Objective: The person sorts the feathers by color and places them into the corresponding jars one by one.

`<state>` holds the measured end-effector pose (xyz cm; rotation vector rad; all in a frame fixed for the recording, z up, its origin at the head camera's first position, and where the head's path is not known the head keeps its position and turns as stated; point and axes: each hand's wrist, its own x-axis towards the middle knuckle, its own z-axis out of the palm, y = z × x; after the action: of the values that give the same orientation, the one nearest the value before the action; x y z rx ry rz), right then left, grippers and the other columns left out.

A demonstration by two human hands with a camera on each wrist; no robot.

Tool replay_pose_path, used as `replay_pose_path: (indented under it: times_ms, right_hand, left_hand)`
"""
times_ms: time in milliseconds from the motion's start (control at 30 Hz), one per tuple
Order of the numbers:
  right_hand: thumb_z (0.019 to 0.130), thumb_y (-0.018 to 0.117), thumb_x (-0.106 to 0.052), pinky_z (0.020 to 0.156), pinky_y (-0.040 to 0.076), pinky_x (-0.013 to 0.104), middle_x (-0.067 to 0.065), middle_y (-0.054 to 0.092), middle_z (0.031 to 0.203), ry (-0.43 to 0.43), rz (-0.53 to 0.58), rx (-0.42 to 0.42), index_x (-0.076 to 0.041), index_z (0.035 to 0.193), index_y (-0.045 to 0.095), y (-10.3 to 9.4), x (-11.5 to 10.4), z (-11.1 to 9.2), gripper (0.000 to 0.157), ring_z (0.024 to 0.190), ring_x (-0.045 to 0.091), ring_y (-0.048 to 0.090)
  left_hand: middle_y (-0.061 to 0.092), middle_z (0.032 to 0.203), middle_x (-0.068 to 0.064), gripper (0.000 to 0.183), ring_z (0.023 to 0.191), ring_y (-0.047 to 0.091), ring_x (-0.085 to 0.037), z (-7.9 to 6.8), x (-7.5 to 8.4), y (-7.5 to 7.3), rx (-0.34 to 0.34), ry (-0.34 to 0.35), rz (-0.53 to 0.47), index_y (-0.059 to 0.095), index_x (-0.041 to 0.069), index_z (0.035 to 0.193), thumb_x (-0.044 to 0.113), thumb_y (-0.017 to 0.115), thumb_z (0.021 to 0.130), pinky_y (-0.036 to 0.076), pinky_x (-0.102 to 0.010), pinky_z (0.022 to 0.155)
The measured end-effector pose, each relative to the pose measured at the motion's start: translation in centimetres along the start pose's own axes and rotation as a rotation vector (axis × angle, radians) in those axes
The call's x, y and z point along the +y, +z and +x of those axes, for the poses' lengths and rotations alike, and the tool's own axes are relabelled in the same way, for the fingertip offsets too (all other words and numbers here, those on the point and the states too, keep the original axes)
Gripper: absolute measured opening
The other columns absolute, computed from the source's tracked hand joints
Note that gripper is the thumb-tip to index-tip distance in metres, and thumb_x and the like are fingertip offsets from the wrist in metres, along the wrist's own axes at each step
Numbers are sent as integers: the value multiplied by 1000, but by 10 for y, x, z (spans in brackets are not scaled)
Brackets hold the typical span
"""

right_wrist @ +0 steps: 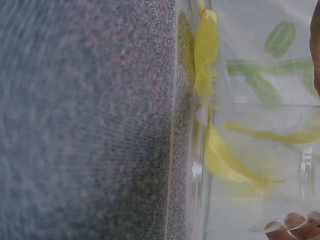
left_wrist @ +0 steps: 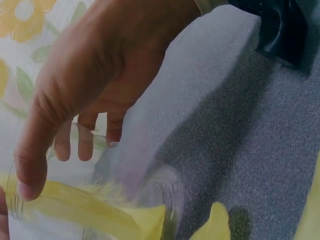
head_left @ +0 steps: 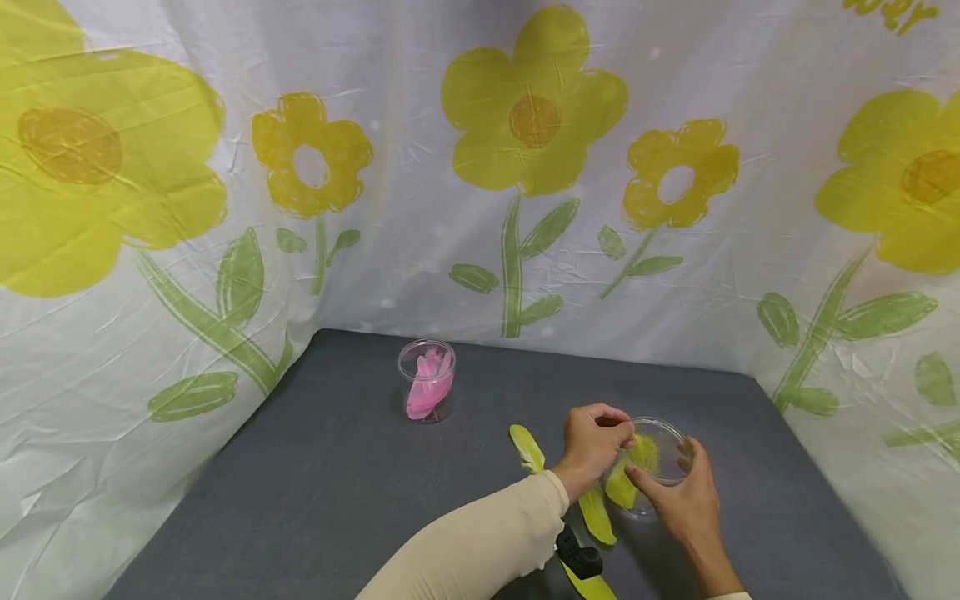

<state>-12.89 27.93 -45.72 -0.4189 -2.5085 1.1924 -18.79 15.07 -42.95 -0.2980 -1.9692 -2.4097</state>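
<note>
My left hand [head_left: 592,442] pinches a yellow feather [left_wrist: 85,205] by its quill end between thumb and finger, over the rim of a clear plastic cup [head_left: 667,481]. The feather's fluffy part hangs at the cup's mouth. With thumb and fingers spread around the cup's right side, my right hand [head_left: 686,500] holds it near the rim. Another yellow feather [right_wrist: 225,160] is inside the cup, seen through its wall in the right wrist view. Yellow feathers [head_left: 597,515] lie on the dark table left of the cup, partly hidden by my left forearm.
A second clear cup [head_left: 445,400] with pink feathers [head_left: 429,385] stands farther back, left of centre. Another yellow feather [head_left: 528,448] lies beyond my left wrist. Behind the grey table [head_left: 337,483] hangs a white curtain [head_left: 405,233] printed with yellow flowers.
</note>
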Motion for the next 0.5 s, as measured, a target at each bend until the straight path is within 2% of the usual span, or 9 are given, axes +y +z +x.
replay_pose_path:
  times_ms: [100,300,500]
  right_hand:
    - [74,83,-41,92,35,64,28,34,144,-3,2,0,2,149,17,0,0,0,109,127,46,36]
    - [74,82,-44,92,35,65,29,33,144,6,-3,-19,2,149,16,-1,1,-1,111,127,46,35]
    - [73,83,-45,94,33,65,28,33,144,1,15,-15,2,149,17,-1,1,0,111,127,46,35]
  left_hand:
    - [65,70,-4,13,62,65,-17,1,0,0,-13,-19,-35,71,5,77,-8,71,78,55,-29,58]
    - [66,75,-8,15,63,66,-20,3,-2,-5,-64,-20,-68,71,2,80,-13,69,78,55,-29,59]
    - [67,85,-18,13,67,67,-21,5,-1,-18,-136,-17,-81,70,-4,87,-14,68,80,56,-32,63]
